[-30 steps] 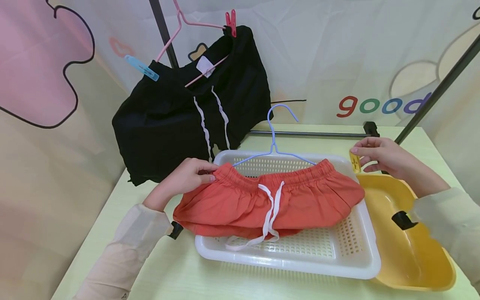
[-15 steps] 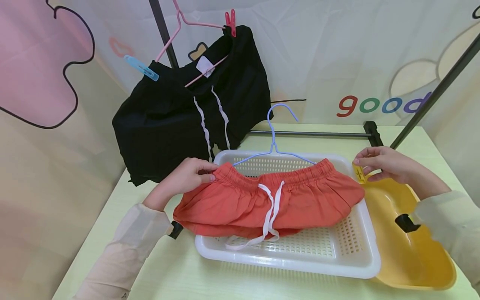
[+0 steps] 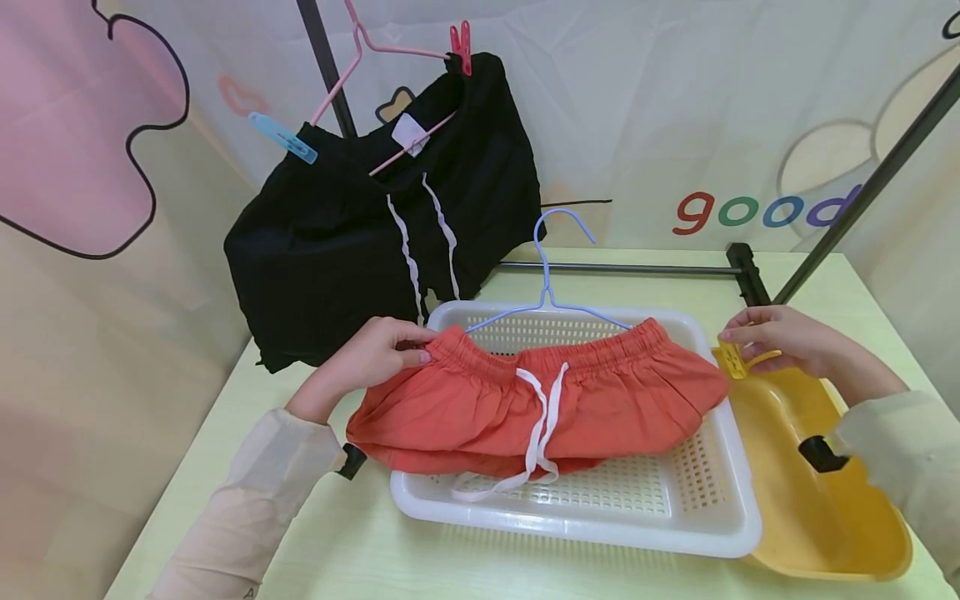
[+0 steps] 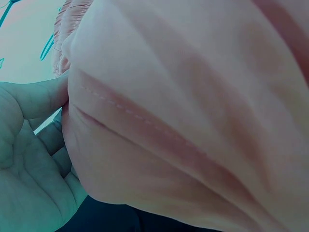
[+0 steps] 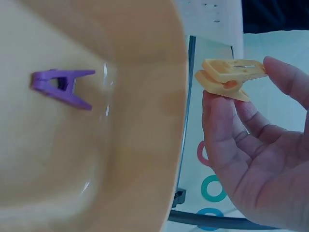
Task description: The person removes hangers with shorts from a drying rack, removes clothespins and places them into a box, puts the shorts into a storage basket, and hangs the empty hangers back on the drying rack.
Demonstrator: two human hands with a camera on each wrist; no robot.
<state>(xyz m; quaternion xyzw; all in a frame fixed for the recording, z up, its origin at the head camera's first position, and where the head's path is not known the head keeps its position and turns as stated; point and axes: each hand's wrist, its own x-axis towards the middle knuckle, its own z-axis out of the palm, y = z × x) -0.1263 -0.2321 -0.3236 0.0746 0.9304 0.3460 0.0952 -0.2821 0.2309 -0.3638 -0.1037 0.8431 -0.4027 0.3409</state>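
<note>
My left hand [image 3: 378,354] pinches the left end of the waistband of the orange-red shorts [image 3: 600,408], thumb in front. The shorts lie across a white slotted basket [image 3: 570,533], white drawstring hanging down the middle. A blue hanger [image 3: 547,287] runs into the waistband, its hook standing up behind. My right hand [image 3: 787,337] holds a yellow clothespin [image 3: 731,360] over the back edge of the yellow basin [image 3: 810,500]. In the right wrist view the clothespin [image 5: 229,77] sits between thumb and fingers. In the left wrist view the thumb presses the shorts' fabric [image 4: 145,121].
Black shorts [image 3: 390,225] hang from a pink hanger [image 3: 356,50] at the back left, held by a blue clothespin [image 3: 283,137] and a red clothespin [image 3: 462,48]. A purple clothespin [image 5: 63,87] lies in the basin. A black rack bar [image 3: 622,268] crosses the back of the table.
My right hand has moved down and slightly right with the yellow clothespin, which has turned in the fingers. My left hand and the orange-red shorts have stayed in place.
</note>
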